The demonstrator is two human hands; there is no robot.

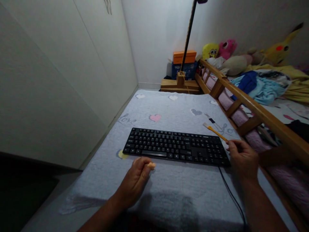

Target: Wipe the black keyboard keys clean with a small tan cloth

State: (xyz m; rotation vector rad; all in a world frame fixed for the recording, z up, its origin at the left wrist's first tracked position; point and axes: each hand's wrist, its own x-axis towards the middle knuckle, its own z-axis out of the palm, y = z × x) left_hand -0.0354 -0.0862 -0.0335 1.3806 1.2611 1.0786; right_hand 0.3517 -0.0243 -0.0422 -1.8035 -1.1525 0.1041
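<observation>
A black keyboard (173,146) lies across the cloth-covered table, its keys facing up and its cable running from the right side toward me. My left hand (138,174) is closed just in front of the space bar. A small crumpled peach-coloured piece (151,166) pokes out between its thumb and fingers; its kind I cannot make out. On the right, my right hand (243,158) pinches the handle end of a small brush (217,132) with a yellow handle and pale bristles. Beyond the brush lies a thin metal tool with a black band (211,120), untouched.
A pale cloth (169,109) with heart prints covers the table. Along the right runs a wooden bed rail (256,109), with clothes and plush toys behind it. White cabinet doors (72,80) stand left. A lamp pole (187,38) on a wooden base and boxes are at the back.
</observation>
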